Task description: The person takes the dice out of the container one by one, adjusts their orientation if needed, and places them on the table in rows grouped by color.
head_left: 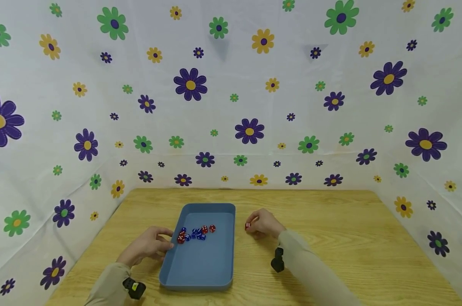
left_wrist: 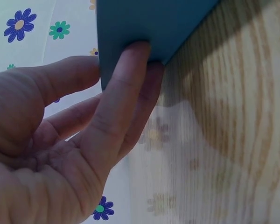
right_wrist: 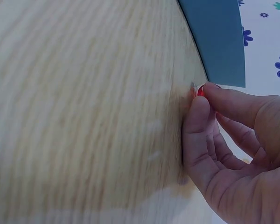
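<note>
A shallow blue tray (head_left: 205,272) stands on the wooden table. Inside, toward its left wall, lies a loose group of dice: several blue dice (head_left: 198,234) and several red dice (head_left: 205,229). At the tray's left side, my left hand (head_left: 146,244) holds the wall, thumb at the rim and fingers against the outside, as the left wrist view also shows. Right of the tray, my right hand (head_left: 265,223) pinches a red die (head_left: 248,226) between thumb and fingertips, low over the tabletop. In the right wrist view the fingers mostly cover the red die (right_wrist: 200,91).
The light wooden table (head_left: 330,238) extends to the right of the tray and behind it. White cloth (head_left: 223,110) printed with flowers hangs around the back and both sides. A small black device (head_left: 278,260) sits on each wrist.
</note>
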The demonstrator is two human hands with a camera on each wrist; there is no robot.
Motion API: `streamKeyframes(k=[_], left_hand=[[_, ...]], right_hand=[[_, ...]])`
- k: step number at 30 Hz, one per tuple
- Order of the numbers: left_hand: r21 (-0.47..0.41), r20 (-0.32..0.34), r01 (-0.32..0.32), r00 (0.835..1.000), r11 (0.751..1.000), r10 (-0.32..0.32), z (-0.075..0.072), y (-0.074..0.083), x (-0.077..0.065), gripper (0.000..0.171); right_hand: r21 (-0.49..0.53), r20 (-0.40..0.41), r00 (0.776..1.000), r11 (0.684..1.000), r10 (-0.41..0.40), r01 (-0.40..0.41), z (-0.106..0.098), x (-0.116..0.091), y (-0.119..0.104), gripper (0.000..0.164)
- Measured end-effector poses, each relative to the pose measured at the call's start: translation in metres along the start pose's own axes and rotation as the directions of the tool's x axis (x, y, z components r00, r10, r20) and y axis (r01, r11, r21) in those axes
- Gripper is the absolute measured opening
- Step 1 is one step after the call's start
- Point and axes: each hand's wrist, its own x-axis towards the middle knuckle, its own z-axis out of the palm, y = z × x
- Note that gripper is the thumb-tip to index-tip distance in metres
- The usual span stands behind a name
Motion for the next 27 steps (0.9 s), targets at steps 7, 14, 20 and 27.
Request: streamKeyframes(k=[7, 14, 20, 27], left_hand=[[-0.002, 0.001, -0.009, 1.000, 1.000, 0.009, 0.0002, -0.0003, -0.0002, 0.044], [-0.020, 0.035, -0.012, 0.999, 1.000, 0.013, -0.0022, 0.0000, -0.0008, 0.045], [-0.016, 0.032, -0.008, 0.999, 1.000, 0.008, -0.0012, 0.0001, -0.0031, 0.046], [-0.030, 0.048, -0.016, 0.999, 0.999, 0.017, -0.0027, 0.0002, -0.0032, 0.046]], right_hand=[[0.035, 0.009, 1.000, 0.999, 0.022, -0.022, 0.0017, 0.0051, 0.0007, 0.020], [0.073, 0.017, 0.999, 0.997, 0.035, -0.037, 0.0007, 0.0080, 0.0007, 0.023], [0.098, 0.042, 0.999, 0.995, 0.032, -0.036, -0.0013, 0.0048, 0.0011, 0.030], [0.099, 0.023, 1.000, 0.995, -0.019, 0.017, -0.0060, 0.0005, -0.0026, 0.039]])
